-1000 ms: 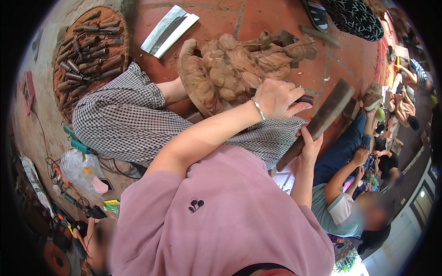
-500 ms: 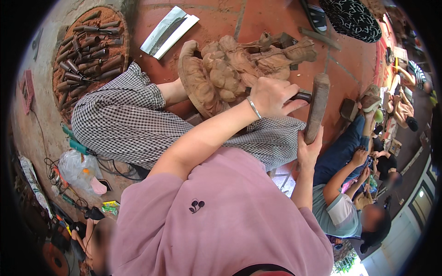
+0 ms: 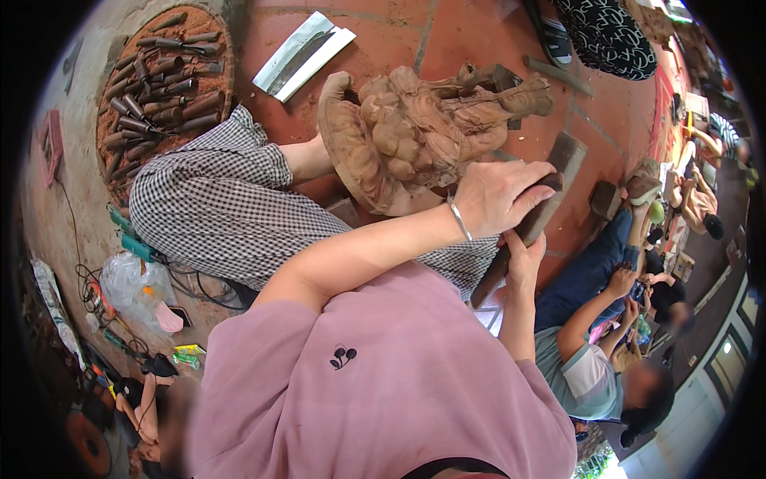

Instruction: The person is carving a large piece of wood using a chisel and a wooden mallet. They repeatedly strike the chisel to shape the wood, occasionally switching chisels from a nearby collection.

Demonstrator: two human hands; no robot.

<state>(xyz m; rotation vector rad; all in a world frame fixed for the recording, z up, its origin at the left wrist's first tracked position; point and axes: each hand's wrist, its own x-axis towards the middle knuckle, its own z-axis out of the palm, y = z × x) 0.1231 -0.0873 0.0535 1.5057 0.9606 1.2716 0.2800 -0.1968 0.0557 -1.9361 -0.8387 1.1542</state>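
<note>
A carved brown wood sculpture (image 3: 399, 128) with rounded, folded shapes lies on its side on the red tile floor in front of me. My left hand (image 3: 499, 195) is closed round a dark-handled carving chisel (image 3: 549, 184) at the sculpture's near right side. The hand hides most of the chisel, and where its blade rests does not show. Close below it, my right hand (image 3: 524, 259) grips a long, blocky wooden mallet (image 3: 565, 160). Slanted from upper right to lower left, the mallet passes right beside the chisel's handle end.
A round tray (image 3: 228, 72) at the left holds several wood-handled chisels among reddish sawdust. White paper with a dark strip (image 3: 303, 56) lies beyond the sculpture. A co-worker (image 3: 590, 367) sits close on my right. Cables and a plastic bag (image 3: 140, 287) lie at left.
The mallet has tilted from near upright to a slant, closer to the chisel. My left hand has shifted slightly right and down. The whole view has moved a little.
</note>
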